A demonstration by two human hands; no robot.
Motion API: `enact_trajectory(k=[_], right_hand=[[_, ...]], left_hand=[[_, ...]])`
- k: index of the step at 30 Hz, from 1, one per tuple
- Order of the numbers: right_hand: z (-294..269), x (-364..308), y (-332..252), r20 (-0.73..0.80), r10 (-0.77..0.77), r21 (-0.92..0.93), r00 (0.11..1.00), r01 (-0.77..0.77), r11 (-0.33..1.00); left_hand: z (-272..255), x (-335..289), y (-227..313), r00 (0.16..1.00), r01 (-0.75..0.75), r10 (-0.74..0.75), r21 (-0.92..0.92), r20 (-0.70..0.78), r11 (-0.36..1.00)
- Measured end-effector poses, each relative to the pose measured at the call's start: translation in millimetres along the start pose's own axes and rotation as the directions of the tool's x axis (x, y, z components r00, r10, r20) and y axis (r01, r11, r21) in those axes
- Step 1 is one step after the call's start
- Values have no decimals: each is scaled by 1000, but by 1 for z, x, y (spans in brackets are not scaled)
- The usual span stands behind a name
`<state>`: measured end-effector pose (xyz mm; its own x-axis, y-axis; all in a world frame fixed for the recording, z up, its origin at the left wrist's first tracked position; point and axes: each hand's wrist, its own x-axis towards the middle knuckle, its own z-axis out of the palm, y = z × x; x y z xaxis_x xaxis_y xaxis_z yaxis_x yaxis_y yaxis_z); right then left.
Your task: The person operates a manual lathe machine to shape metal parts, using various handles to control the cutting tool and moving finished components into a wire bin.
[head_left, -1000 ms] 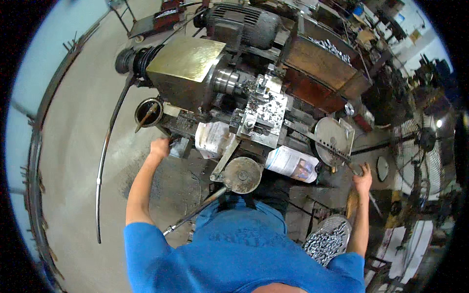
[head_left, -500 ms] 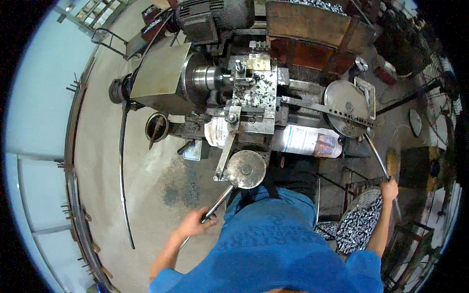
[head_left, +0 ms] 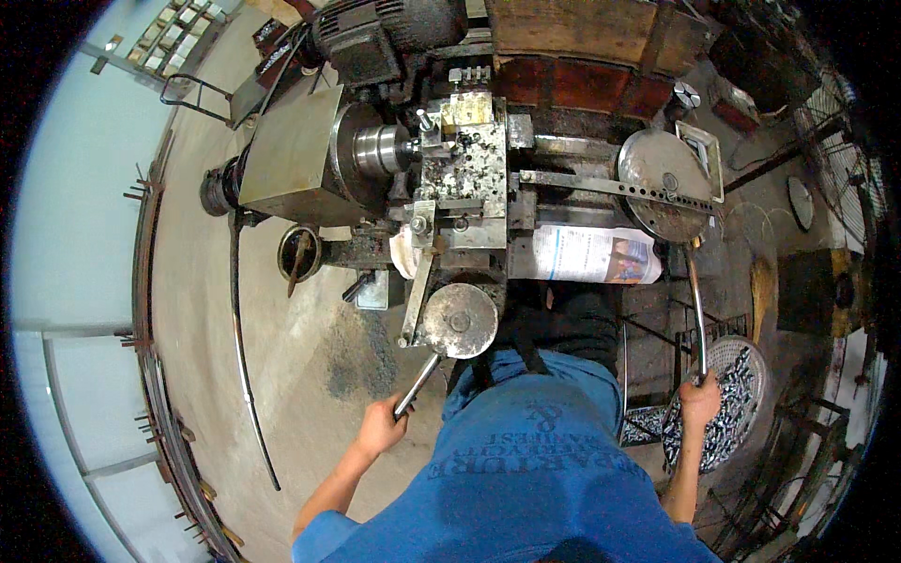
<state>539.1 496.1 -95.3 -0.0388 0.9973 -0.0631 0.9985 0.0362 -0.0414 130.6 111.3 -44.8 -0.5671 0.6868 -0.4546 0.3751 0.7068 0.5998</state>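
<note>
My left hand is closed around the end of a steel lever, which runs up to a small round metal disc at the front of a lathe. On the right, my right hand grips a longer lever hanging from a large round plate. A perforated flat bar links that plate to the slide block, which is speckled with dark chips. Left of the block sits the shiny chuck; a small part at its nose is too small to make out.
A round basket of small metal pieces stands beside my right forearm. Printed paper covers the lathe's front. A pot with a brush is at left, above dark chips on the floor. A motor sits at the back.
My right hand has swung its lever to the left and downward. The slide block has shifted left, closer to the chuck. My left hand's fingers have closed more firmly on its lever.
</note>
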Motion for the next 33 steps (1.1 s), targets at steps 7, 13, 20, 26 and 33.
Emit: enact_trajectory(k=[7, 13, 20, 26, 33], right_hand=[[-11, -5, -11, 8, -1, 5, 1000, 1, 1000], [-19, 66, 11, -56, -37, -136, 998, 29, 990], [-39, 258, 19, -184, 14, -441, 983, -96, 892], [-2, 257, 0, -476, -188, -270, 859, 61, 961], [53, 95, -30, -214, -293, 357, 932, 353, 865]], left_hand=[[-3, 0, 3, 998, 62, -62, -10, 0, 998], [1, -4, -2, 998, 13, -12, 24, -58, 1000], [-12, 5, 9, 976, 73, -79, 37, 204, 997], [-45, 45, -21, 906, 230, 44, -577, 422, 784], [-94, 178, -131, 931, 203, 3, 521, -366, 829]])
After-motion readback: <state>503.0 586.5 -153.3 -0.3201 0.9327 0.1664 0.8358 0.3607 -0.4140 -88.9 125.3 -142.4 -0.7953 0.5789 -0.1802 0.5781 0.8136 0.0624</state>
